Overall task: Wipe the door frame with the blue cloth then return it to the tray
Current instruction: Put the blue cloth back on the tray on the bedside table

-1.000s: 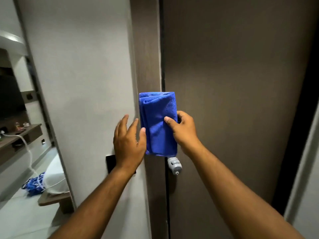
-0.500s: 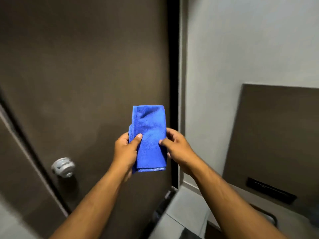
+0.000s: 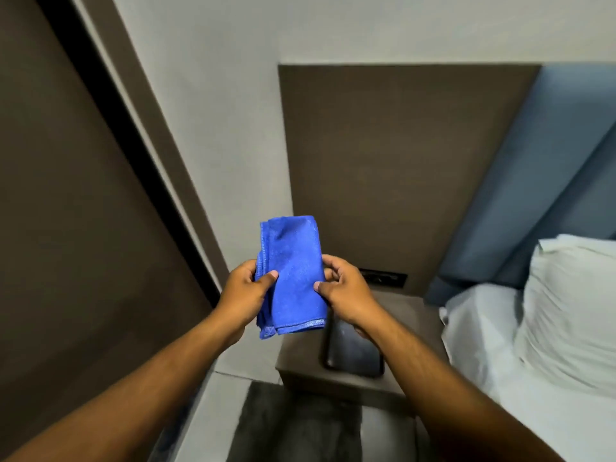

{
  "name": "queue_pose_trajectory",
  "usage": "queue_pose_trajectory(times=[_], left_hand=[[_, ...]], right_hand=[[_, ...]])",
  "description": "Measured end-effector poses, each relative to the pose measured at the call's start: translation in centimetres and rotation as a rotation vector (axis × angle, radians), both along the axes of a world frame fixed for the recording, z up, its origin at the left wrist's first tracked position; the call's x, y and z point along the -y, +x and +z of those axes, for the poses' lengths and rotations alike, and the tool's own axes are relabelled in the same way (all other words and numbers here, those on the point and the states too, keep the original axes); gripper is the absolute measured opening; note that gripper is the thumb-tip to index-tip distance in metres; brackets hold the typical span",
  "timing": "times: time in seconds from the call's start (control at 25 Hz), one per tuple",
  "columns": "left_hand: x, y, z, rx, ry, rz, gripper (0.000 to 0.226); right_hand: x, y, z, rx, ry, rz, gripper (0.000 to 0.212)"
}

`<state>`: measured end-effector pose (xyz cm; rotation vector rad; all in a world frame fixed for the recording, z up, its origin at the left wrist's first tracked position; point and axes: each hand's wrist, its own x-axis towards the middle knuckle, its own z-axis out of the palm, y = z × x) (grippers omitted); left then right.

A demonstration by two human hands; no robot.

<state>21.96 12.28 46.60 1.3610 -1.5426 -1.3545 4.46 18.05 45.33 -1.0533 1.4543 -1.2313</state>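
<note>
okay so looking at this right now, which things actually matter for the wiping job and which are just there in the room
Part of the job:
blue cloth, folded, held by left hand and right hand
dark tray on the bedside table
door frame

Just there:
pillow
blue headboard
wall socket

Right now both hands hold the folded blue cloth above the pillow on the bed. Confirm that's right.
Not quite. The head view shows the left hand and right hand holding the folded blue cloth above the bedside table, just over the dark tray on it. The pillow lies off to the right, on the bed.
</note>
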Motion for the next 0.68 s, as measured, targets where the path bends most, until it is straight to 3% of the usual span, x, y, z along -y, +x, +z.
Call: queue_pose_trajectory(times=[0.28,0.52,0.68], left_hand=[[3.5,-9.8,-14.3,0.129,0.287,-0.135,0.023],[8.8,-15.3,-31.5,0.177,0.393,-0.312,0.058],[10.6,-18.1,-41.5,0.245,0.448,-0.377,0.061]], right_hand=[[1.5,-8.1,-14.4,-0.13,0.271,-0.185,0.048],[4.6,-12.4,-31.6,-0.125,0.443,-0.267,0.051],[5.9,-14.4,-41.1,-0.151,0.517,-0.295,0.051]])
